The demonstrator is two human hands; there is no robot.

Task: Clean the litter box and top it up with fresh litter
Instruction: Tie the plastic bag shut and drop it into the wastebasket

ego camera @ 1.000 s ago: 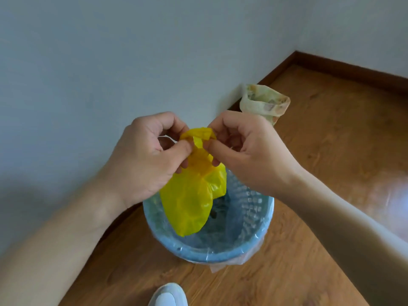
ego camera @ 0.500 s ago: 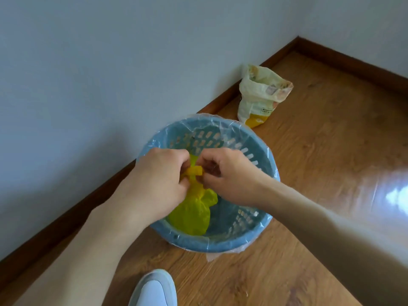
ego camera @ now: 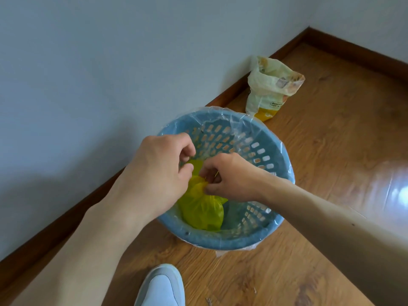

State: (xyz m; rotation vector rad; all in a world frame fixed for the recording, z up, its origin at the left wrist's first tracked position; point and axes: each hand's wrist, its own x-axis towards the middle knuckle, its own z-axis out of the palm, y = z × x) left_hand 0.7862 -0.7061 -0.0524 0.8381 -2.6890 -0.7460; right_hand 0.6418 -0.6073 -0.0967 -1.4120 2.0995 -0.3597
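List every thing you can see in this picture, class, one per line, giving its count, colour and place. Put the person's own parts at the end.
yellow bag: one, yellow plastic, its body inside the waste basket, its top pinched by both hands.
waste basket: one, blue with slotted walls, on the floor beside the wall.
clear liner: one, transparent, folded over the basket's rim.
open pouch: one, pale cream with a yellow base, upright on the floor beyond the basket, by the skirting.
floor: wood brown.
skirting board: dark brown, along the foot of both walls.
shoe: one, light blue-grey, bottom edge.
left hand: one, gripping the bag's top.
right hand: one, pinching the bag's top.
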